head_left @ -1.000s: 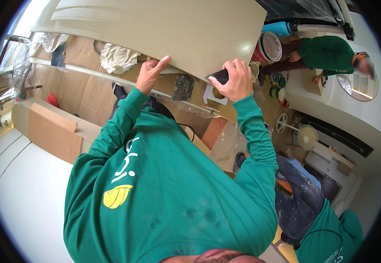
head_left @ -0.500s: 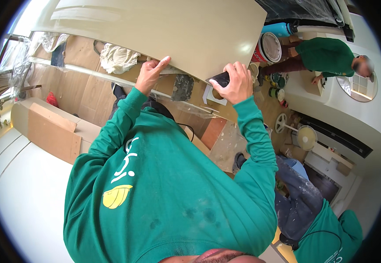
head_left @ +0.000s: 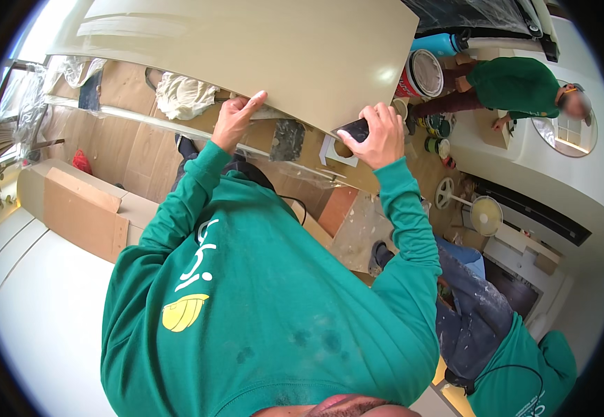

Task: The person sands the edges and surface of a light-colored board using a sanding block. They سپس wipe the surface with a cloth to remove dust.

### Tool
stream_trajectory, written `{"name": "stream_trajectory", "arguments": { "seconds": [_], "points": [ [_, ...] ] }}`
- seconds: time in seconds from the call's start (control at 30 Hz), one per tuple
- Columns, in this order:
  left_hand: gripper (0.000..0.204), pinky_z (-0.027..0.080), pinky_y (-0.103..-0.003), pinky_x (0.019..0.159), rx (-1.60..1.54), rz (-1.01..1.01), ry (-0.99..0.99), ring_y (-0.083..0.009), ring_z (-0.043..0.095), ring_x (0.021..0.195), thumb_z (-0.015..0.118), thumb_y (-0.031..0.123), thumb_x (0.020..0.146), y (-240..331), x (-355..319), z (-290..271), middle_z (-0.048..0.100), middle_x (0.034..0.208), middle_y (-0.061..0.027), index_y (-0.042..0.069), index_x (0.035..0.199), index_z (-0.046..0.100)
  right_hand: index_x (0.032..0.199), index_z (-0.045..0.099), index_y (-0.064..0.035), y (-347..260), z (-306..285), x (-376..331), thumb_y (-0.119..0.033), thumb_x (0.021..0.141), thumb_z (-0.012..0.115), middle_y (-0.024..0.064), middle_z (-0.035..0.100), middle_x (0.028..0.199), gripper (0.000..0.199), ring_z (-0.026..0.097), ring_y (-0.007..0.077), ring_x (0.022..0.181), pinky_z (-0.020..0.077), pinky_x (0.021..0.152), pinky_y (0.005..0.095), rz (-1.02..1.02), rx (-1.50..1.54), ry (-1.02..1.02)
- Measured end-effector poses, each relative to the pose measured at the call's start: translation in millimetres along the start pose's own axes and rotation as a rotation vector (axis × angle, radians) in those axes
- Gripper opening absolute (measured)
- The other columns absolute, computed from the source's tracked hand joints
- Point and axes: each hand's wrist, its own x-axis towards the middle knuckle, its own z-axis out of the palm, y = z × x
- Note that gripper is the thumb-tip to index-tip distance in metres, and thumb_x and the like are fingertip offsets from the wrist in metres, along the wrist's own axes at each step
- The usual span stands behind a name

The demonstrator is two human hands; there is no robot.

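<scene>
Within right hand (head_left: 382, 137), dark block (head_left: 357, 129), at corner of beige panel (head_left: 274, 55)

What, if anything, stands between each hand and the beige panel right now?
Only the dark block, held in the right hand, stands between that hand and the near corner of the beige panel. Nothing visible stands between the left hand and the panel; its thumb overlaps the near edge.

Left hand (head_left: 234, 119) gripping edge of beige panel (head_left: 260, 55); right hand (head_left: 383, 137) holding dark block (head_left: 355, 131) at panel's near corner.
</scene>
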Motion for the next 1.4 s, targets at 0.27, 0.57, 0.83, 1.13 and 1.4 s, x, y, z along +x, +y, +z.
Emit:
{"name": "stream_trajectory", "arguments": {
  "seconds": [0.27, 0.57, 0.83, 1.13, 1.4],
  "points": [
    [0.057, 0.045, -0.026, 0.064, -0.004, -0.006, -0.013, -0.0061, 0.052, 0.073, 0.073, 0.052, 0.095, 4.7, -2.4, 0.5, 0.06, 0.08, 0.0023, -0.005, 0.096, 0.074, 0.088, 0.061, -0.0111, -0.5, 0.8, -0.2, -0.043, 0.066, 0.089, 0.0078, 0.056, 0.093, 0.048, 0.056, 0.0305, 0.093, 0.0427, 0.077, 0.0454, -0.007, 0.005, -0.002],
    [0.055, 0.039, -0.025, 0.059, -0.012, 0.033, 0.005, -0.0048, 0.044, 0.066, 0.074, 0.052, 0.095, -13.4, 7.0, -0.8, 0.051, 0.071, 0.0059, 0.0, 0.081, 0.069, 0.088, 0.061, -0.0112, -2.5, 1.7, -1.1, -0.042, 0.065, 0.09, 0.0073, 0.056, 0.093, 0.048, 0.056, 0.0305, 0.093, 0.0431, 0.078, 0.0454, 0.003, 0.036, -0.019],
    [0.056, 0.049, -0.026, 0.068, -0.012, -0.011, -0.009, -0.0066, 0.053, 0.074, 0.073, 0.054, 0.095, 3.0, -2.2, 0.0, 0.058, 0.078, 0.0027, -0.003, 0.091, 0.072, 0.088, 0.061, -0.0118, 7.2, 0.8, 4.9, -0.042, 0.065, 0.09, 0.0071, 0.056, 0.093, 0.048, 0.056, 0.0306, 0.093, 0.0432, 0.079, 0.046, 0.054, 0.036, 0.037],
    [0.055, 0.05, -0.027, 0.067, -0.02, -0.023, -0.023, -0.0062, 0.051, 0.072, 0.074, 0.051, 0.094, 1.0, -0.2, -0.7, 0.054, 0.077, 0.0036, -0.003, 0.09, 0.071, 0.088, 0.06, -0.0112, -4.0, 3.1, 6.8, -0.042, 0.066, 0.089, 0.0075, 0.055, 0.092, 0.047, 0.056, 0.0306, 0.093, 0.0429, 0.079, 0.0456, 0.056, 0.05, 0.024],
    [0.055, 0.038, -0.026, 0.058, -0.008, 0.024, 0.007, -0.0046, 0.043, 0.067, 0.074, 0.052, 0.095, -8.7, 4.8, -0.6, 0.052, 0.071, 0.0055, -0.002, 0.084, 0.071, 0.09, 0.06, -0.01, -20.8, 10.3, 24.3, -0.039, 0.069, 0.088, 0.0093, 0.056, 0.095, 0.045, 0.057, 0.0317, 0.094, 0.0442, 0.082, 0.0463, -0.001, 0.078, 0.006]
  ]
}}
